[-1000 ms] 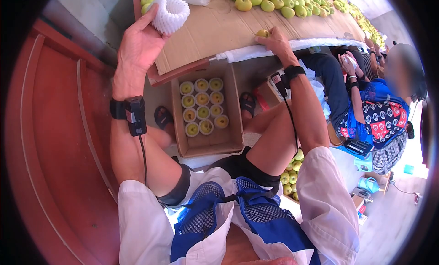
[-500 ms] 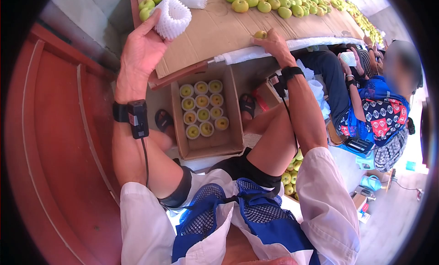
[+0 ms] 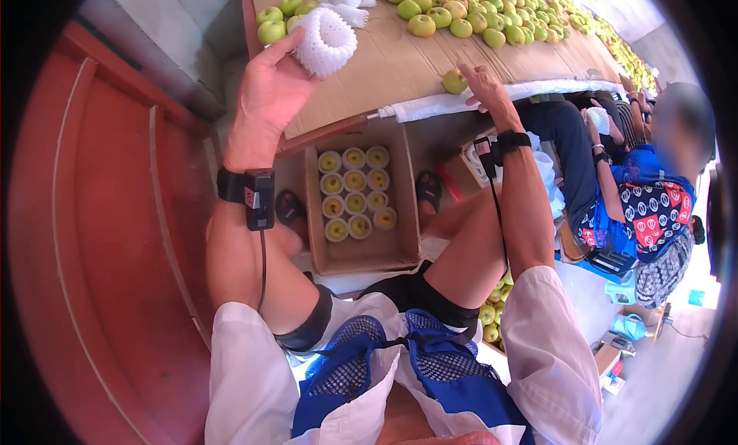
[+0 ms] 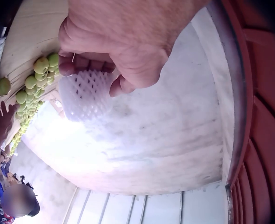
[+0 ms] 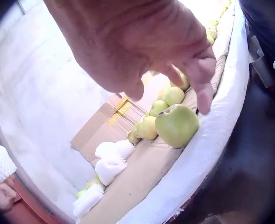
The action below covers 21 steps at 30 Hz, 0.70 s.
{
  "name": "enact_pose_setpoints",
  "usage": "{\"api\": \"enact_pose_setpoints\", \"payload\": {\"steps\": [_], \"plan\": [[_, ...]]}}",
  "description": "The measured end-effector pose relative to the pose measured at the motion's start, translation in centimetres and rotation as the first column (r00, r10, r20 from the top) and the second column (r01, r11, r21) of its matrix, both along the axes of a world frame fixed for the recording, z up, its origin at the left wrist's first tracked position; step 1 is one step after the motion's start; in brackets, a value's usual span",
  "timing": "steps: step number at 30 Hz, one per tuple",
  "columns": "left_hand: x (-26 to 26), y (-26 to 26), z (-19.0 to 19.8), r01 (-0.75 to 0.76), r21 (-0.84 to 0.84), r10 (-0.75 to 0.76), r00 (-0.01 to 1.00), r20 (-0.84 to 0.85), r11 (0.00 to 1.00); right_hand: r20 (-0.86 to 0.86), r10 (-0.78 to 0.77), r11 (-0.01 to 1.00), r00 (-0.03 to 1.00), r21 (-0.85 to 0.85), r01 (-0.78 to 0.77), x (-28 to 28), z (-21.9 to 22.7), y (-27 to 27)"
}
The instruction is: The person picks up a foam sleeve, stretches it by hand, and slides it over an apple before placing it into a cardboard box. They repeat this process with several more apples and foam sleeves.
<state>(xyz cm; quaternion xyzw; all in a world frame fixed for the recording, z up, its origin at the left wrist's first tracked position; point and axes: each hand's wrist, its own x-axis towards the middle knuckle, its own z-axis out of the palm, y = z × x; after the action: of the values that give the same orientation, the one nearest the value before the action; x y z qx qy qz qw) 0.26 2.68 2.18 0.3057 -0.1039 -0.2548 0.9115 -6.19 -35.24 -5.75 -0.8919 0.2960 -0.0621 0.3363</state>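
My left hand (image 3: 275, 88) pinches a white foam net sleeve (image 3: 327, 44) between thumb and fingers, its round opening facing up over the cardboard-covered table. In the left wrist view the sleeve (image 4: 85, 95) hangs below the fingertips. Near the table's front edge, a green apple (image 3: 454, 81) sits on the cardboard beside my right hand (image 3: 490, 93). The right wrist view shows this apple (image 5: 177, 125) under the spread fingers, with nothing gripped in them.
A cardboard box (image 3: 365, 258) below holds several apples in foam sleeves. Loose apples (image 3: 492, 18) heap along the table's back, with more apples (image 3: 270, 30) and spare foam sleeves (image 3: 347, 3) at its left. Another person (image 3: 634, 191) sits at the right. A red door (image 3: 115, 214) stands left.
My right fingers have come off the apple and spread; it stays near the table edge. My left hand still holds the foam sleeve. The whole head view has shifted slightly.
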Motion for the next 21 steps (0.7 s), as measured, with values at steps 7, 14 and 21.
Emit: {"api": "enact_pose_setpoints", "payload": {"steps": [7, 14, 21], "plan": [[-0.4, -2.5, -0.3, 0.248, -0.137, -0.248, 0.969, 0.017, 0.959, 0.341, 0.145, 0.956, 0.929, 0.194, -0.22, -1.9, 4.4, 4.4], [-0.7, -7.6, -2.1, 0.317, 0.115, -0.329, 0.938, 0.108, 0.942, 0.426, 0.272, 0.337, 0.863, 0.798, -0.5, -1.3, 5.9, 9.3], [0.0, -10.7, -3.0, 0.422, 0.199, -0.454, 0.877, 0.156, 0.884, 0.531, 0.186, 0.174, 0.827, 0.81, -0.56, -2.1, 5.5, 6.4]]}}
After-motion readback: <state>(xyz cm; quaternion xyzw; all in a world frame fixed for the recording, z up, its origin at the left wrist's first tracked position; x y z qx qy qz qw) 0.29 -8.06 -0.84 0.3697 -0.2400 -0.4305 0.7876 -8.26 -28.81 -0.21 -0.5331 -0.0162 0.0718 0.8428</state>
